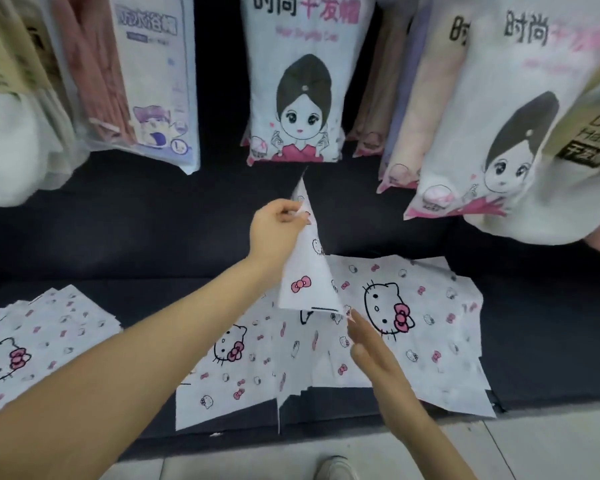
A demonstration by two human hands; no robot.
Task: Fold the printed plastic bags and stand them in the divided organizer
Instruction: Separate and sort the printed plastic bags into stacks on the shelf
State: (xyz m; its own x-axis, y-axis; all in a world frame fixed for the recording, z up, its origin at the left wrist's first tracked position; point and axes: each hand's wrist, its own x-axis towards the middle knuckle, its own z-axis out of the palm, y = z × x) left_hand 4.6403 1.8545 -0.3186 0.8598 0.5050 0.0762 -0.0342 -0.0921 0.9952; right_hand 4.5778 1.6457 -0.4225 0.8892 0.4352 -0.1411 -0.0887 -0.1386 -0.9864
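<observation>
Left hand (278,220) is pinching the top corner of one Hello Kitty bag (305,271), hanging it just above the loose pile (426,306) — probably to straighten it for folding. Right hand (374,348), fingers (355,320) straight and together, is touching its lower corner. Pile is lying on a dark counter (153,220); second stack (39,337) left of the pile, packaged hair caps (302,98) hanging behind it. Organizer isn't showing.

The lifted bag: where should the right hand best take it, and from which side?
On the bag, pinch the lower right corner, coming from the right. The left hand pinches it near the tip, so that corner hangs free above the pile.
</observation>
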